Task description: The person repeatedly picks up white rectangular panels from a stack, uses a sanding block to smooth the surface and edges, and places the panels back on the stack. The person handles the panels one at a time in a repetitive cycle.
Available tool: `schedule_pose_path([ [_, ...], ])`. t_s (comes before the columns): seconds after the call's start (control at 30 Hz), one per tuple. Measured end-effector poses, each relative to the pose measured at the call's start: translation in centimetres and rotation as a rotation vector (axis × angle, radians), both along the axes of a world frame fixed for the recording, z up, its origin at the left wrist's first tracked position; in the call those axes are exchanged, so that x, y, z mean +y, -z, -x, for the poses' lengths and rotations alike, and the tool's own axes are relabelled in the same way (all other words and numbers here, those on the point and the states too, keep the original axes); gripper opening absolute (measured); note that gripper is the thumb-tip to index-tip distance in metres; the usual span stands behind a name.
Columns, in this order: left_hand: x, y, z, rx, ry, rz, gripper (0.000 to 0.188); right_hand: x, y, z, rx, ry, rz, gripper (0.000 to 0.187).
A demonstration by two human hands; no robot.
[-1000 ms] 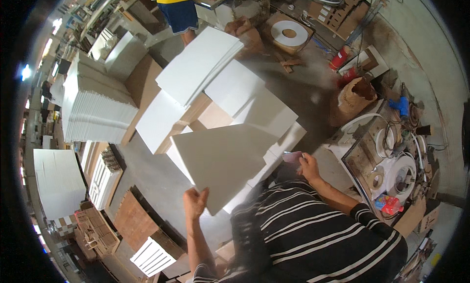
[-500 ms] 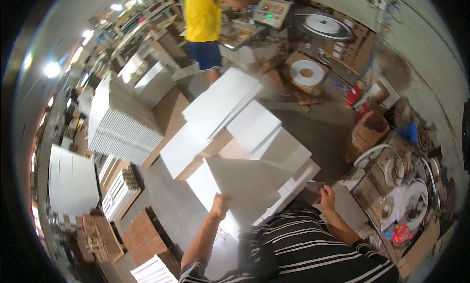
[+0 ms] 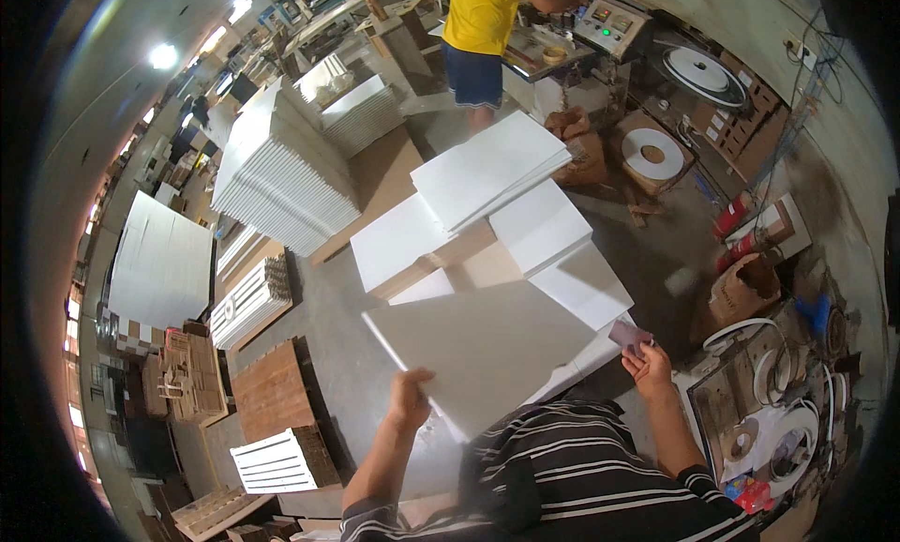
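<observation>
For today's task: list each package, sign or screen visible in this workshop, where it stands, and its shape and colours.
Control panel: top centre, beside a person in yellow; grey box, small lit buttons.
Brown paper bag: floor, right; open, crumpled.
Cardboard boxes: behind the white panel stacks; brown.
Red containers: floor, right.

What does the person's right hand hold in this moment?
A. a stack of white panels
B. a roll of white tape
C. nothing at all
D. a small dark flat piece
D: the right hand pinches a small dark flat piece beside the large white panel, whose near edge the left hand grips.
</observation>
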State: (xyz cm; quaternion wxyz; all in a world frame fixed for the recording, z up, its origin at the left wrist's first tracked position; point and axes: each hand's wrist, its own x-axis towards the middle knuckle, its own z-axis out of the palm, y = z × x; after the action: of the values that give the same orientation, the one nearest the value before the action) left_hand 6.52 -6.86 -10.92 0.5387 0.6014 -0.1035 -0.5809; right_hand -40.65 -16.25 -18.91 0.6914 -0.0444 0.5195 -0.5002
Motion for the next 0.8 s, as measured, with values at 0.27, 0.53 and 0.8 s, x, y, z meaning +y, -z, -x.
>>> schedule_pose_path([
  [0.27, -0.5, -11.9, 4.9, 0.062, -0.281, 0.251, 0.018, -1.2, -6.0, -2.2, -0.219, -0.078, 0.186, 0.022],
  [0.53, -0.1, -16.2, 5.2, 0.043, -0.42, 0.34, 0.04, -3.0, -11.1, -7.0, -0.151, -0.25, 0.513, 0.025],
  [0.8, 2.5, -17.8, 4.2, -0.005, -0.416, 0.434, 0.057, -6.3, -12.0, -12.3, 0.773, -0.351, 1.279, 0.04],
])
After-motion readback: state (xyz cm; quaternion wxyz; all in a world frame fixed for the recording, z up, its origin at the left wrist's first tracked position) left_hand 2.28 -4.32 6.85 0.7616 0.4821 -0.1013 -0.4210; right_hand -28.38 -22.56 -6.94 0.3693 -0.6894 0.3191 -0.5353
